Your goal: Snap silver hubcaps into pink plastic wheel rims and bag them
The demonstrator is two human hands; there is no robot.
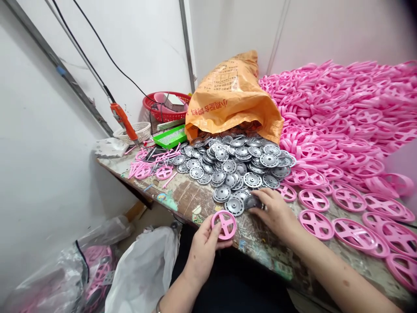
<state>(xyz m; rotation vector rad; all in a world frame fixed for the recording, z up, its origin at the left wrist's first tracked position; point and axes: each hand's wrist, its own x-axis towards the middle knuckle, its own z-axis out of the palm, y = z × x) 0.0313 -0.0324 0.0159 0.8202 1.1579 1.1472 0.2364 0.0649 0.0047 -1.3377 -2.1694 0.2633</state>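
A pink plastic wheel with spokes (pixel 224 225) is pinched in my left hand (pixel 205 243), just off the front edge of the table. My right hand (pixel 273 213) reaches to the near side of the pile of silver-grey discs (pixel 228 166). Its fingers are closed around one dark grey disc (pixel 253 201), seen nearly edge-on and partly hidden by the fingers. Another grey disc (pixel 234 205) lies flat beside it, between my two hands. The discs spill from the mouth of an orange woven sack (pixel 228 100).
A large heap of pink wheels (pixel 339 117) covers the right side. An orange-handled electric screwdriver (pixel 124 120) hangs by a cord at left. Near it are a green tray (pixel 170 137), a red basket (pixel 166 114) and small pink parts (pixel 142 167). A white bag (pixel 143 269) stands below.
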